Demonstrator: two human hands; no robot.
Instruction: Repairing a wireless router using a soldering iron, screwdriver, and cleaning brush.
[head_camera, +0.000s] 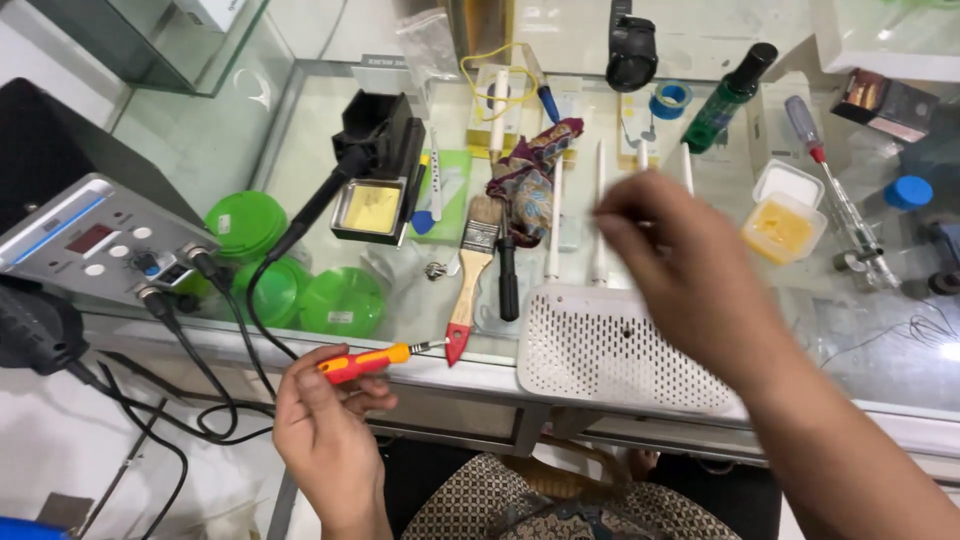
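Two bare hands work over a glass-topped desk (330, 110) crowded with repair tools. The left hand (325, 425) sits at the near edge of the desk, its fingers (335, 385) clamped on a red and yellow plastic-handled screwdriver (365, 362) whose metal tip points right, toward the red handle end of a flat wooden paintbrush (468, 275). The right hand (680, 265) is raised above a white perforated plastic router (610, 355) that lies flat near the front edge of the desk, with thin white antennas (600, 215) reaching away from the person. The right hand is motion-blurred; its fingers are drawn together near the antenna tips, and whether they hold anything cannot be told. Just left of the router lies a black cylindrical tool (508, 278), beside the paintbrush. Further back stands a black soldering iron stand (378, 165) with a yellow sponge tray, and a black cable runs from it to a grey soldering station (95, 235) at the left. Green round plastic lids (300, 290) rest under the glass near that station. At the right are a small clear tub of yellow paste (782, 228), a green glass bottle with a black cap (728, 98) and a roll of blue tape (670, 100).
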